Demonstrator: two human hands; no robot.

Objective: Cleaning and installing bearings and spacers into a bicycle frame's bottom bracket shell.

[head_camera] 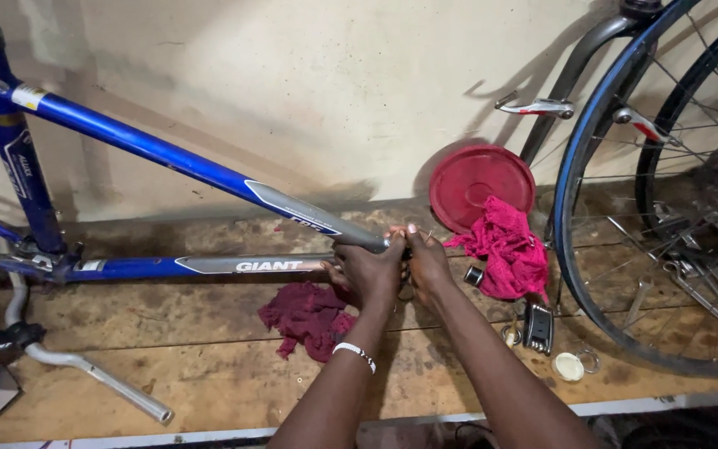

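A blue and grey bicycle frame (159,154) lies on its side across a wooden workbench (209,374). Both my hands meet at the frame's head end, where the two tubes join. My left hand (367,270) wraps around that tube end, a white band on its wrist. My right hand (427,262) presses against the same spot from the right, fingers curled on the frame's end. What lies between the fingers is hidden.
A dark red rag (309,318) lies under my left arm. A brighter pink rag (508,249) and a red round lid (481,185) sit to the right. A multi-tool (538,326), small rings and a cap lie nearby. Bicycle wheels (666,208) stand at right, handlebars (85,370) at left.
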